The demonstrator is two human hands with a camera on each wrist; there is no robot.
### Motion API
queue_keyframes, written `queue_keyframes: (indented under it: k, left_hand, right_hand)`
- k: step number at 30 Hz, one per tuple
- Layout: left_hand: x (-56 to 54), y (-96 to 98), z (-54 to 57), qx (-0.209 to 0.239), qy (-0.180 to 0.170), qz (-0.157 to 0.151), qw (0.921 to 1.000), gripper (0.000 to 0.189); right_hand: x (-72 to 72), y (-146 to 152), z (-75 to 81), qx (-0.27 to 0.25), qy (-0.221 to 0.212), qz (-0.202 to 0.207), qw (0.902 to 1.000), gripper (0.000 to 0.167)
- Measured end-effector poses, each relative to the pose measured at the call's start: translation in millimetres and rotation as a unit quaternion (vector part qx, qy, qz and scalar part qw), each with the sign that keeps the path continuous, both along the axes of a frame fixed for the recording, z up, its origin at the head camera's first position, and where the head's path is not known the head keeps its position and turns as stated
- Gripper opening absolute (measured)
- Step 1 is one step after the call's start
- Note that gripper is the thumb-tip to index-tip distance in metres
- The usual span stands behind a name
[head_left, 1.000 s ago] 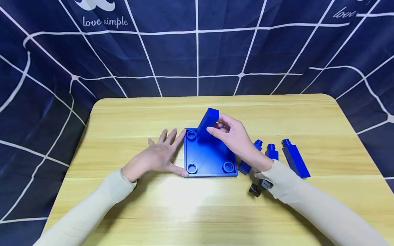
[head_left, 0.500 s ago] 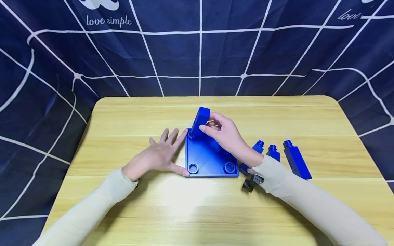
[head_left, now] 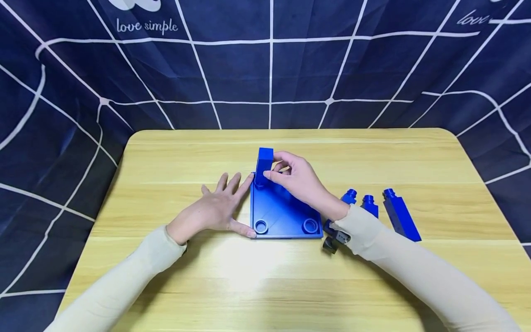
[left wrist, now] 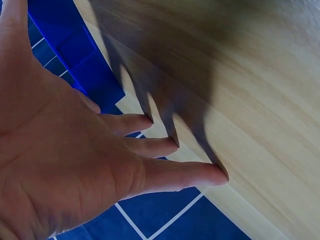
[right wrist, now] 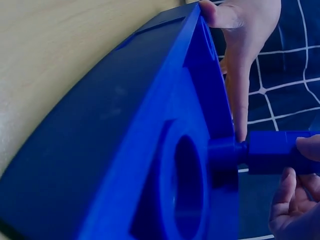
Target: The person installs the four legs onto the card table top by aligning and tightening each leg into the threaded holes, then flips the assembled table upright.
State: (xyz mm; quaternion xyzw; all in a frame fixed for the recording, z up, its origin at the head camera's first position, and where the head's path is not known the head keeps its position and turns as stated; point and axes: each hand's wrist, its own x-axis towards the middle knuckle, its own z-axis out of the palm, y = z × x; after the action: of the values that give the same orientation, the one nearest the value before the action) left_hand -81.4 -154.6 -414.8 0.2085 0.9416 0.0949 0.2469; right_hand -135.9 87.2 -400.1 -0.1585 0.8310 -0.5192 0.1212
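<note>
A blue square tabletop (head_left: 284, 210) lies underside up, with round sockets (head_left: 261, 226) at its corners. My right hand (head_left: 294, 180) pinches a blue square table leg (head_left: 264, 161) between thumb and fingers. The leg stands nearly upright over the far left socket; in the right wrist view its narrow end (right wrist: 242, 152) meets that socket. My left hand (head_left: 213, 210) is spread flat at the left side, index fingertip at the far left corner and thumb at the near left one. In the left wrist view the left fingers (left wrist: 185, 175) are stretched out beside the tabletop's edge.
Right of the tabletop lie several more blue legs (head_left: 401, 216) with threaded ends, one partly hidden by the right forearm. A black wrist camera (head_left: 337, 239) hangs under the right wrist. The wooden table (head_left: 186, 286) ends at a dark blue gridded curtain (head_left: 232, 74).
My right hand has moved left with the leg, from beside the far left socket to over it, and the leg has tilted closer to upright. The left hand stays at the tabletop's edge.
</note>
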Motion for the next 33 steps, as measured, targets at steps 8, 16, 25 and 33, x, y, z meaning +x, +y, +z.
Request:
queue_keyframes:
  k: [8,16,25,33]
  left_hand:
    - [-2.7,0.0,0.5,-0.009,-0.008,-0.002,0.9999,0.148]
    - [-5.9,0.2,1.1,-0.017,-0.005,-0.006,0.9998,0.147]
    - [-3.6,-1.5,4.7,-0.018,-0.005,-0.007,0.9998,0.148]
    - [-1.2,-0.8,1.7,-0.014,-0.004,-0.006,0.9999,0.146]
  right_hand:
    - [-3.0,-3.1,0.5,-0.001,0.015,0.015,0.9998,0.045]
    - [-4.3,-2.5,0.7,-0.018,0.010,0.004,0.9998,0.041]
    - [-2.8,-8.8,-3.1,-0.025,0.024,0.004,0.9994,0.040]
    - [-2.3,-9.9,-7.4,-0.033,0.028,0.014,0.9990,0.043]
